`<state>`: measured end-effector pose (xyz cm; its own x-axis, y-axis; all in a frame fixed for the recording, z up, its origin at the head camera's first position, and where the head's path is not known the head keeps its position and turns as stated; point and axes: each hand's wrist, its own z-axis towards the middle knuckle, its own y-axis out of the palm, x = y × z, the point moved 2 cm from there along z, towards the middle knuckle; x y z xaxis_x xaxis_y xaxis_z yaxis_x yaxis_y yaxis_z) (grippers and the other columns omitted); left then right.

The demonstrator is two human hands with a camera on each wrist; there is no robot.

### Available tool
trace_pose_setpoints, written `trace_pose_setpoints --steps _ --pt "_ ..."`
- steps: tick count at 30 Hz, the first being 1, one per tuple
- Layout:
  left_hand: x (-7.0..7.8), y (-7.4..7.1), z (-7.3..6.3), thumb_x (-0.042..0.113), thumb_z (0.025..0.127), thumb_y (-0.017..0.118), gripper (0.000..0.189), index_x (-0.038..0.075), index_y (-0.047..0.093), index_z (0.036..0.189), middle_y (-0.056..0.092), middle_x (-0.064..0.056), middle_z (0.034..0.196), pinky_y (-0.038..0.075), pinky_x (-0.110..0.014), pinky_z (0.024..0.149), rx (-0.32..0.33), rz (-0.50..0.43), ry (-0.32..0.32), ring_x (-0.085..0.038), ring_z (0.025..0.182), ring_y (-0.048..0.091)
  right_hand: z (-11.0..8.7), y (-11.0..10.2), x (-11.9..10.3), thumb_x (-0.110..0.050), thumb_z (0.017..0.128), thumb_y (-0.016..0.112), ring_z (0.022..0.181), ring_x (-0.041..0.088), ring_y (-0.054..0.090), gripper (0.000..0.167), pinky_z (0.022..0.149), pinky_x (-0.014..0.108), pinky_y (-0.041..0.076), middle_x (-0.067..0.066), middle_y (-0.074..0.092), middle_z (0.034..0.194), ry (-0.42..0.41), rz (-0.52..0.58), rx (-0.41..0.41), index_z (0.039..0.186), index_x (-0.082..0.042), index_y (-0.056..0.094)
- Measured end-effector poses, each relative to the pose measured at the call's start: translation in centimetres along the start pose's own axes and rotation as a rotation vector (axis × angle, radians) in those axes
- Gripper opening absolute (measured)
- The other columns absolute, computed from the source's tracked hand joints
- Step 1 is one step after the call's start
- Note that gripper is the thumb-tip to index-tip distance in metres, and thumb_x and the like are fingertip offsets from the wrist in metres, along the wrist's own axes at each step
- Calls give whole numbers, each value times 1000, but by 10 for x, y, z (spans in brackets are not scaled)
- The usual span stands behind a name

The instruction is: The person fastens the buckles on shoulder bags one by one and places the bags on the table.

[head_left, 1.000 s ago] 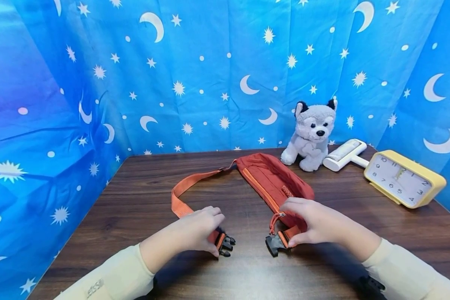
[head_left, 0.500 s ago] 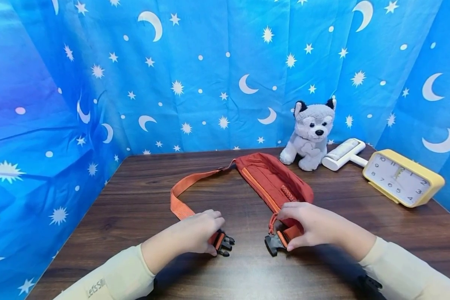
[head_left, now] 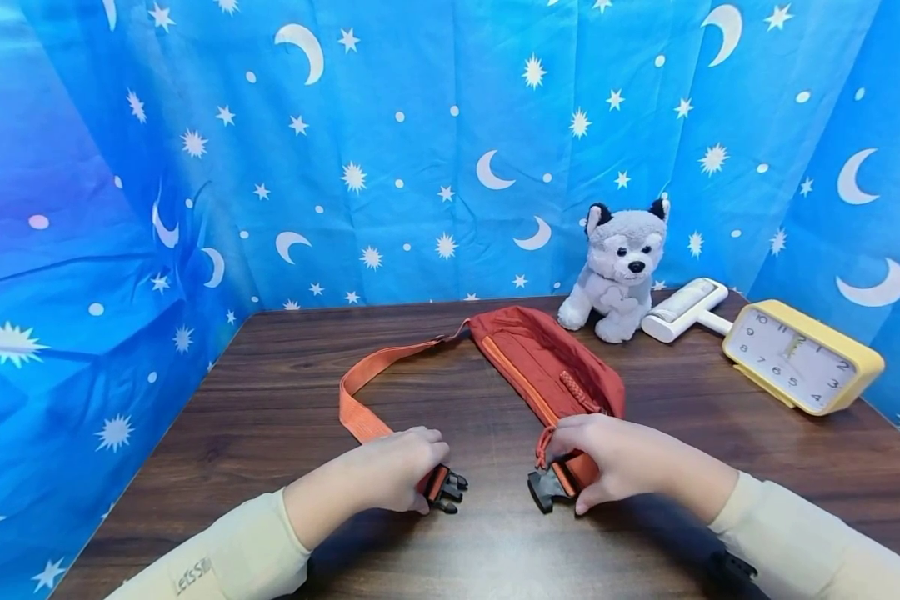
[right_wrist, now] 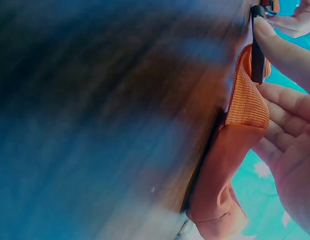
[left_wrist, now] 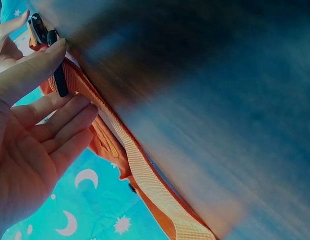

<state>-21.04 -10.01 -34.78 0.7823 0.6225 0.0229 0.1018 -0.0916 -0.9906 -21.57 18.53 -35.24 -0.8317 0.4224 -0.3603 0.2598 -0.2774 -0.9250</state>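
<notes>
A rust-red waist bag [head_left: 543, 354] with an orange zip lies on the dark wooden table [head_left: 285, 375], its orange strap [head_left: 360, 387] curving round to the left. At the strap's end my left hand [head_left: 399, 468] pinches the black pronged buckle half [head_left: 448, 490] between thumb and index finger; the left wrist view shows the other fingers loosely bent. Opposite it, my right hand [head_left: 630, 458] pinches the socket buckle half [head_left: 547, 487] by its edges, beside the bag's near end. The two halves face each other, apart. A red cord pull [head_left: 543, 446] hangs near my right fingertips.
A grey plush husky [head_left: 618, 271] sits behind the bag. To its right are a white T-shaped roller tool [head_left: 686, 308] and a yellow alarm clock [head_left: 802, 358]. A blue curtain [head_left: 390, 150] with moons and stars surrounds the table's back and sides.
My right hand has lowered slightly over the socket half, its fingers coming down closer to it. The left hand has sunk a little at the pronged half. Both halves stay about where they were.
</notes>
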Motion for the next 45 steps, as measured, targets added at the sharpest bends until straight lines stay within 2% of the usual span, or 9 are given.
trace_pose_setpoints --steps 7,12,24,33,45 --pt "1 0 0 29 70 83 38 16 58 95 47 9 85 43 -23 68 -6 -2 -4 -7 79 46 1 1 0 -31 69 84 98 7 53 49 83 32 46 -7 57 107 14 -39 -50 109 -12 63" --pt "2 0 -1 28 71 83 36 15 59 95 47 9 85 43 -24 67 -12 -13 3 -7 78 46 2 3 1 -28 68 84 98 6 53 47 82 31 47 -7 57 106 5 -47 -54 107 -13 63" --pt "2 1 1 29 72 82 35 16 60 95 48 10 85 43 -25 68 -10 -7 4 -7 79 46 4 3 0 -27 69 84 89 4 54 39 76 26 47 -10 57 98 -41 -59 -19 100 -16 64" --pt "3 0 2 30 73 82 34 15 60 95 47 9 84 42 -23 67 -1 14 10 -7 77 45 4 4 3 -24 68 85 90 4 56 40 75 25 48 -8 60 98 -76 -74 17 101 -12 65" --pt "3 -2 2 31 75 80 32 15 60 95 47 9 83 42 -23 67 -17 1 10 -7 77 45 4 1 3 -25 71 83 85 4 55 37 71 24 48 -9 59 96 -70 -49 51 100 -12 64"
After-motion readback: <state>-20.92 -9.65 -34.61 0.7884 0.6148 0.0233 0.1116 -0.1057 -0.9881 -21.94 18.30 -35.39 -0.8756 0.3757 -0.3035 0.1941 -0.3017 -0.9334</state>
